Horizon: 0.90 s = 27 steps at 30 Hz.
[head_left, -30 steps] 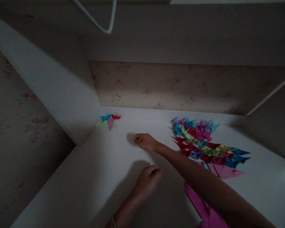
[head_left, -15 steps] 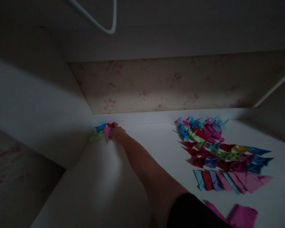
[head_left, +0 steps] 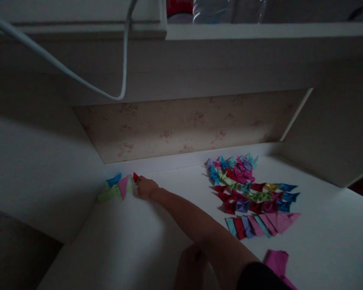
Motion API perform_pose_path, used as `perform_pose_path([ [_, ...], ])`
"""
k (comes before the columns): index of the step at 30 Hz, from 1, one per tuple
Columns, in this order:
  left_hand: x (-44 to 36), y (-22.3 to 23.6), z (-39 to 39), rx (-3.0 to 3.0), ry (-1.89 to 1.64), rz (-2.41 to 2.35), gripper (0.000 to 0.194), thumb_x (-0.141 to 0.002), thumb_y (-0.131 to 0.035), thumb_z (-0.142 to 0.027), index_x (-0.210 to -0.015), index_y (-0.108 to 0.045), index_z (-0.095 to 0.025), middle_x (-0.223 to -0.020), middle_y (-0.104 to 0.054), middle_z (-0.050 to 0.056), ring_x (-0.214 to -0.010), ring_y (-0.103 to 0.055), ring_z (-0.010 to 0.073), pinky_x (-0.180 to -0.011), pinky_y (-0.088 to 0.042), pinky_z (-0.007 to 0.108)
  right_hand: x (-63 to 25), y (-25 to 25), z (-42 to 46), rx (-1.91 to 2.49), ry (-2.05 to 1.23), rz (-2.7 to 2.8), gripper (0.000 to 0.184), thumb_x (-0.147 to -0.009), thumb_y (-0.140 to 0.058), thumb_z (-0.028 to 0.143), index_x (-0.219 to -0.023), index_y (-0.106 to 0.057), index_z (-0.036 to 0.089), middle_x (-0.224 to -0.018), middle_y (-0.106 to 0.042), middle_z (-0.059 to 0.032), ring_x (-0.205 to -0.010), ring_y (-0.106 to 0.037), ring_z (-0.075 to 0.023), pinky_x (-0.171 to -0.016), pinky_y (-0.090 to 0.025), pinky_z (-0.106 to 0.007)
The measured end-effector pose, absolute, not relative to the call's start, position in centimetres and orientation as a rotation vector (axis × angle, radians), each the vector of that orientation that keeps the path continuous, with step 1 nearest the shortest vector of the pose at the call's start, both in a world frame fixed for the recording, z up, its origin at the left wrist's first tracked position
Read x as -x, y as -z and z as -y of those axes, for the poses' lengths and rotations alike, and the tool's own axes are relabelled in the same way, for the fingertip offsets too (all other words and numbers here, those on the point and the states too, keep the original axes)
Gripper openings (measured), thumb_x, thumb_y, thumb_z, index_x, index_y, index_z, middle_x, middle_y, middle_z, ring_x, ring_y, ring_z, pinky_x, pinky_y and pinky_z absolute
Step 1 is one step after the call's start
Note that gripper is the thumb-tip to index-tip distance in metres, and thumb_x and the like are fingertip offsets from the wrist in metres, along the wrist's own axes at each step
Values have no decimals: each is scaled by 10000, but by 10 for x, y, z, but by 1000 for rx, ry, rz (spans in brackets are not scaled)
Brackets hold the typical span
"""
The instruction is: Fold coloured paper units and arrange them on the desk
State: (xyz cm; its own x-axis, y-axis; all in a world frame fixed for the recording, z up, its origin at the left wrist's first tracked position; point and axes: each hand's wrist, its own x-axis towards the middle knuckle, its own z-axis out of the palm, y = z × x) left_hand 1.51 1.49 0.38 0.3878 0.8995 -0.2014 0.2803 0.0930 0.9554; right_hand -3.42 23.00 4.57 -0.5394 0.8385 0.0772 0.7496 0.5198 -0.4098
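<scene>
My right hand (head_left: 147, 188) reaches far out to the left over a white surface (head_left: 133, 241). Its fingers pinch a small red folded paper piece (head_left: 135, 177). Just left of it lies a small group of folded paper: a blue piece (head_left: 113, 180), a pink one (head_left: 124, 187) and a light green one (head_left: 109, 193). My left hand (head_left: 189, 264) is at the bottom middle, dark and partly covered by my right forearm; its fingers look curled, and what they hold, if anything, is hidden.
Rows of colourful origami pieces (head_left: 257, 195) lie to the right, with overlapping folded strips (head_left: 260, 225) below them. A magenta paper (head_left: 276, 262) lies nearer me. A white cable (head_left: 78, 82) hangs in front of an overhead shelf (head_left: 260, 31). Side panels (head_left: 335, 121) enclose the surface.
My right hand has drawn the red paper piece slightly away from the pink one, to the right. My left hand has come into view at the bottom. The view has shifted, showing the shelf above.
</scene>
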Motion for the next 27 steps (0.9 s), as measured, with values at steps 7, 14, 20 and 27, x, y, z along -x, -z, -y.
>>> perform_pose_path([
  [7,-15,10,-9,-1290,-800,-1239,297,-732,-564,-453,-597,-506,-194,-580,-500,-28,-586,-459,139,-551,-360,239,-77,-51,-133,1012,-535,2375,212,-794,-551,50,-853,-674,212,-982,-687,1,-945,-623,-151,-833,-455,-232],
  [14,-18,-4,-3,-1150,-815,-1153,366,-688,-638,-535,-653,-505,-196,-477,-305,-106,-412,-235,56,-403,-176,194,-203,-40,-9,1140,-614,2009,295,-760,-446,-55,-787,-600,195,-860,-650,-9,-817,-613,-131,-734,-456,-222],
  [20,-23,-11,10,-1285,-813,-1097,408,-740,-623,-503,-1005,-621,-193,-552,-385,-93,-402,-276,46,-367,-194,176,-243,-27,51,1157,-784,1835,348,-785,-486,-27,-974,-626,230,-982,-650,-19,-927,-597,-152,-825,-455,-272],
  [27,-28,-7,13,-1387,-780,-1107,362,-765,-607,-458,-905,-667,-130,-505,-441,-70,-411,-395,74,-396,-387,191,-223,-21,45,1086,-803,1755,340,-849,-469,44,-1030,-675,245,-1097,-646,-47,-1045,-581,-165,-933,-445,-308],
])
